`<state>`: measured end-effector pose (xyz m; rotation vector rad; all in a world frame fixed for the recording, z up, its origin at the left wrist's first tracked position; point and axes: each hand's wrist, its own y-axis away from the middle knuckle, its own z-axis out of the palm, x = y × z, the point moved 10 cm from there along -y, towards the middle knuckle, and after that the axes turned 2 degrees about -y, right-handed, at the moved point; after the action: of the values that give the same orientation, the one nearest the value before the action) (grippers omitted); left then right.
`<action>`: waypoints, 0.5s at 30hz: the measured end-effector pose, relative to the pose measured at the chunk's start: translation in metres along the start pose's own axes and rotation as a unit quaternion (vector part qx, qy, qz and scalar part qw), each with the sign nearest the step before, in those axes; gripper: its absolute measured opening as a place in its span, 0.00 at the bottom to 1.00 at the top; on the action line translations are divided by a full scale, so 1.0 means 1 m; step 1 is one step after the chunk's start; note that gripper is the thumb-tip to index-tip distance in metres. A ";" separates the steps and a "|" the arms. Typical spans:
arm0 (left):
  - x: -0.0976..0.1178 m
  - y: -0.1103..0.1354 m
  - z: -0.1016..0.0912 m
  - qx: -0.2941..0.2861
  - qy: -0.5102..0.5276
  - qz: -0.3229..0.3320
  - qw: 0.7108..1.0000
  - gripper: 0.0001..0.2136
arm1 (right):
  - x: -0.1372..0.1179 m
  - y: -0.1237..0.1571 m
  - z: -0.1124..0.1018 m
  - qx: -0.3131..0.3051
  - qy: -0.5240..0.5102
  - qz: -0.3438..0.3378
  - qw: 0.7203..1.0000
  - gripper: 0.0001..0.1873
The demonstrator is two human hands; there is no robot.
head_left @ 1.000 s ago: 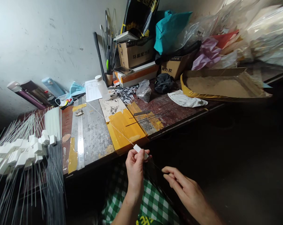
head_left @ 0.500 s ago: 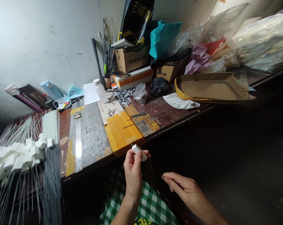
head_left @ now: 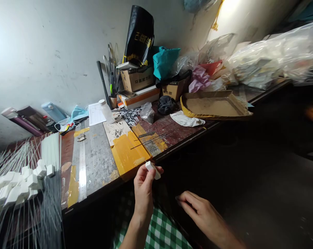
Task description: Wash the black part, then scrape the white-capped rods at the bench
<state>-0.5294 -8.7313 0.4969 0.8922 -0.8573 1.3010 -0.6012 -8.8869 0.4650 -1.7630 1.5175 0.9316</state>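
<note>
Left hand (head_left: 143, 181) pinches the white block (head_left: 153, 170), which juts above its fingertips

The left hand (head_left: 143, 185) rises from the bottom centre of the frame. Its forearm is upright and its back faces the camera, with thumb and fingertips pinched on a small white block (head_left: 153, 170) at its top. The right hand (head_left: 198, 212) enters from the lower right and sits lower, palm down. Its fingers reach loosely leftward and are blurred, so its grip is unclear.
</note>
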 end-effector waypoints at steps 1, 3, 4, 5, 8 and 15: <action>0.001 0.000 0.002 -0.007 -0.006 0.004 1.000 0.11 | 0.000 0.000 -0.001 0.000 -0.004 -0.004 1.000 0.12; 0.004 -0.001 0.008 -0.031 -0.009 0.007 0.999 0.11 | -0.003 -0.003 -0.010 -0.001 -0.022 -0.012 1.000 0.10; 0.005 -0.002 0.012 -0.052 -0.008 0.006 0.999 0.11 | -0.007 -0.006 -0.020 0.009 -0.031 -0.011 0.999 0.10; 0.008 -0.002 0.019 -0.076 -0.009 0.005 0.997 0.11 | -0.012 -0.009 -0.035 0.030 -0.039 -0.008 0.999 0.11; 0.020 0.000 0.046 -0.167 -0.039 0.008 0.985 0.12 | -0.042 -0.022 -0.095 0.134 -0.075 -0.014 0.988 0.15; 0.039 0.016 0.094 -0.310 -0.130 -0.004 0.942 0.14 | -0.135 -0.049 -0.149 0.073 -0.307 -0.139 0.939 0.20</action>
<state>-0.5443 -8.7995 0.5726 0.5602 -1.3728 0.8246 -0.5480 -8.9283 0.6607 -1.3524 0.8860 1.0602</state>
